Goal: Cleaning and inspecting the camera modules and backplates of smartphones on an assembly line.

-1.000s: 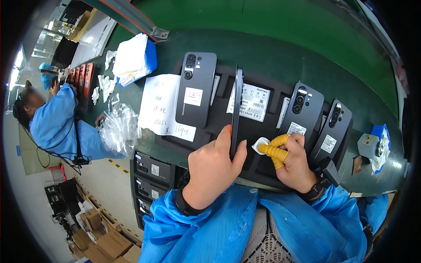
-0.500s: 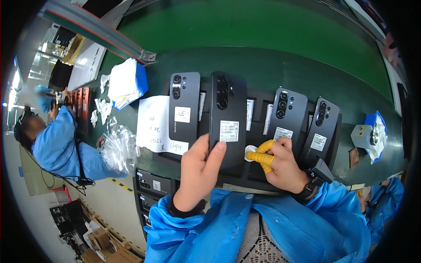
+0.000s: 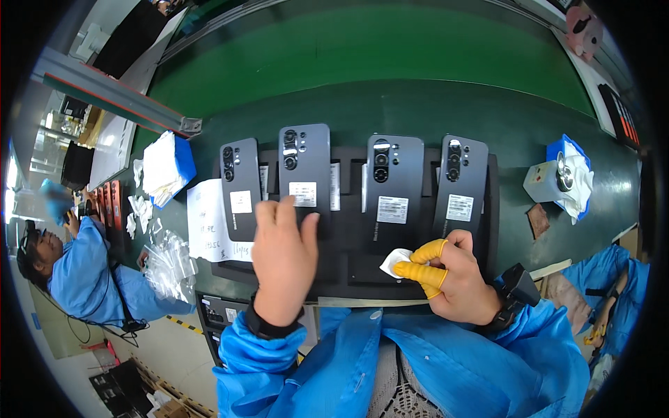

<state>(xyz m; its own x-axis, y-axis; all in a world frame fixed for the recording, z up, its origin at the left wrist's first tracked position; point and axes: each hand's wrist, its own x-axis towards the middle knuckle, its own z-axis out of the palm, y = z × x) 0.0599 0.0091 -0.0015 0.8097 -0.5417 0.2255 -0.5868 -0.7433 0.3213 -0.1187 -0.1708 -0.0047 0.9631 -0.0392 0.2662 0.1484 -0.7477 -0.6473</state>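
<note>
Four dark grey smartphones lie back side up across a black foam tray [image 3: 334, 283], each with a white label and a camera cluster. My left hand [image 3: 284, 258] is over the lower end of the second smartphone from the left [image 3: 304, 157], fingers stretched and thumb apart; it holds nothing. Yellow finger cots cover fingers of my right hand [image 3: 456, 279], which pinches a small white wipe [image 3: 396, 263] above the tray's near part. Closest to that hand are the third smartphone [image 3: 394, 171] and the rightmost smartphone [image 3: 465, 164]. The leftmost smartphone [image 3: 239, 160] overlaps a handwritten sheet [image 3: 205, 223].
At left stand a blue box of white wipes [image 3: 167, 167], crumpled wipes and clear plastic bags [image 3: 169, 268]. A dispenser bottle [image 3: 543, 182], another blue box and a brown pad [image 3: 538, 221] sit at right. A co-worker [image 3: 90, 265] is at the far left.
The smartphone my left hand held is down in the tray, and that hand has let go. My right hand still pinches the wipe. The whole view has shifted.
</note>
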